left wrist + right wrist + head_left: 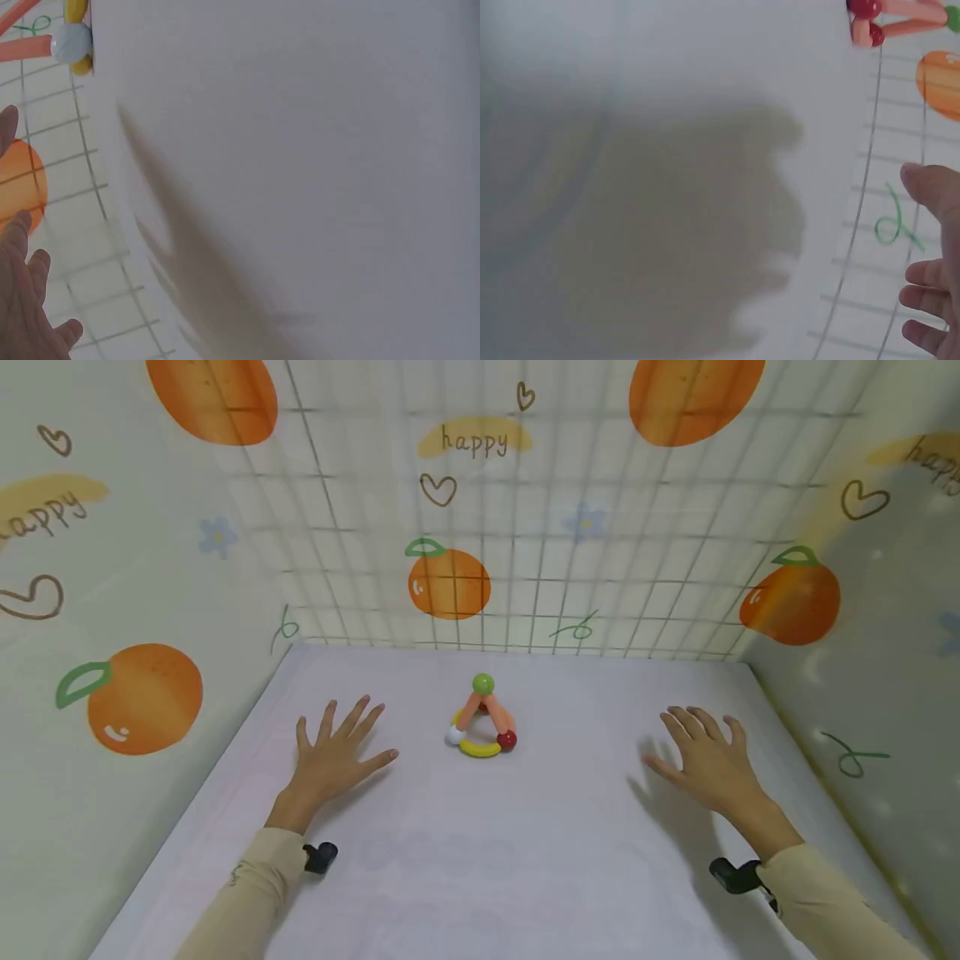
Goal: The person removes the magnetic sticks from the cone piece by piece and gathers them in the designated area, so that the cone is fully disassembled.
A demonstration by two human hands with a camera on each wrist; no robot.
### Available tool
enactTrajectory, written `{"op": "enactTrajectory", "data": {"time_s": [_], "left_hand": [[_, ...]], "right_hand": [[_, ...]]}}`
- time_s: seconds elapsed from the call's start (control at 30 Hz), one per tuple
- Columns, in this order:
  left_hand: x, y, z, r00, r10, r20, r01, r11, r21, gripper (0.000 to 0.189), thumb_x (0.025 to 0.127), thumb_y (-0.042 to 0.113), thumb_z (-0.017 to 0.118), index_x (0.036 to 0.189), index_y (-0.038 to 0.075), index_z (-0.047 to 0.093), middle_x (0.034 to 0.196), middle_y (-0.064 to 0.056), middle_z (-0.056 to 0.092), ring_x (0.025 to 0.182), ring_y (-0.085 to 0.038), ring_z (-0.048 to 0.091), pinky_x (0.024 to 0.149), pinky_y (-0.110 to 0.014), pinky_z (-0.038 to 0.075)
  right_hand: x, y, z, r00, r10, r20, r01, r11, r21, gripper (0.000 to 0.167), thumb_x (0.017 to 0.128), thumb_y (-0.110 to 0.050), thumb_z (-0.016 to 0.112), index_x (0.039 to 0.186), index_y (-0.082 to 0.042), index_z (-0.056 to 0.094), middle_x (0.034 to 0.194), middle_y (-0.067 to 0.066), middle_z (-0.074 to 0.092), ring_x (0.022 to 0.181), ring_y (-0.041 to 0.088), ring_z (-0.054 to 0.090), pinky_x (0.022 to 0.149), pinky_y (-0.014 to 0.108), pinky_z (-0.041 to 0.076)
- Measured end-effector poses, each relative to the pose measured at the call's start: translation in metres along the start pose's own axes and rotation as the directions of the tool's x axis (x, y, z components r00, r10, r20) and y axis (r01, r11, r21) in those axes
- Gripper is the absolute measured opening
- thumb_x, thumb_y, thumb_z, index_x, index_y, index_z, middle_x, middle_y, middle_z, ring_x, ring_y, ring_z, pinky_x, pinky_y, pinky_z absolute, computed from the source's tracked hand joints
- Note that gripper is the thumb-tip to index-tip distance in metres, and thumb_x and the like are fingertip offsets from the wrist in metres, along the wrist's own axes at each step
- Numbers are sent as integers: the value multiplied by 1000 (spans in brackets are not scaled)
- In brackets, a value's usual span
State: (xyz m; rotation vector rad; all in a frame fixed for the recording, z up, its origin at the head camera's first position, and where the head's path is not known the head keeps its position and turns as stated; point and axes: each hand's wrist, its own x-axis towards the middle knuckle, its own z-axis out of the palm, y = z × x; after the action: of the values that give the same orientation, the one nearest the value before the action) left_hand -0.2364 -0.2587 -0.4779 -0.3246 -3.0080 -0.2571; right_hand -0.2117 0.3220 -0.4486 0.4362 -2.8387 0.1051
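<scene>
My left hand (330, 766) and right hand (708, 766), fingers (369, 721) spread, hold nothing; the toy (498, 716) stands unaided on its wide base (480, 749)

Tabletop (480, 860): flat, pale lilac-white
Toy (499, 714): rod-and-ball pyramid, standing toward the far side, near mid-width
Toy's top: green ball (483, 684)
Toy's base: yellow curved rod (480, 749) between white ball (454, 736) and red ball (507, 740)

Bright, diffuse head view, soft shadow (678, 827) beside right hand (712, 768), dimmer, greyer, slightly soft wrist views
</scene>
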Motion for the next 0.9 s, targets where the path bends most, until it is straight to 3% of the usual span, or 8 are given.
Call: {"op": "enactTrajectory", "data": {"time_s": [0.2, 0.47, 0.73, 0.9], "left_hand": [[19, 26, 10, 998, 33, -46, -35, 999, -38, 90, 87, 83, 39, 160, 36, 20, 167, 8, 8, 151, -37, 3, 109, -72, -6], [34, 55, 18, 996, 74, -54, -80, 990, -116, 88, 89, 82, 38, 161, 35, 18, 166, 7, 13, 149, -35, 14, 109, -70, 5], [42, 71, 22, 992, 95, -79, -106, 983, -151, 86, 89, 81, 40, 160, 37, 20, 165, 8, 18, 146, -31, 20, 107, -65, 13], [47, 82, 26, 993, 86, -81, -102, 969, -226, 84, 90, 80, 41, 160, 39, 19, 165, 7, 19, 144, -32, 23, 107, -64, 15]], "right_hand": [[20, -34, 9, 999, -28, -21, 29, 996, 85, 74, 93, -53, 65, 145, -4, 48, 148, 17, 45, 137, 39, 33, 104, 70, 16], [40, -63, 18, 990, -93, -105, 108, 983, 146, 62, 93, -43, 68, 139, -3, 54, 141, 15, 53, 129, 38, 43, 99, 66, 25], [48, -78, 20, 993, -88, -84, 103, 975, 195, 58, 94, -40, 69, 137, -3, 56, 139, 15, 54, 127, 39, 46, 100, 66, 26], [55, -90, 24, 992, -90, -86, 108, 968, 228, 57, 95, -40, 68, 138, -4, 56, 140, 15, 54, 128, 38, 47, 101, 66, 26]]}}
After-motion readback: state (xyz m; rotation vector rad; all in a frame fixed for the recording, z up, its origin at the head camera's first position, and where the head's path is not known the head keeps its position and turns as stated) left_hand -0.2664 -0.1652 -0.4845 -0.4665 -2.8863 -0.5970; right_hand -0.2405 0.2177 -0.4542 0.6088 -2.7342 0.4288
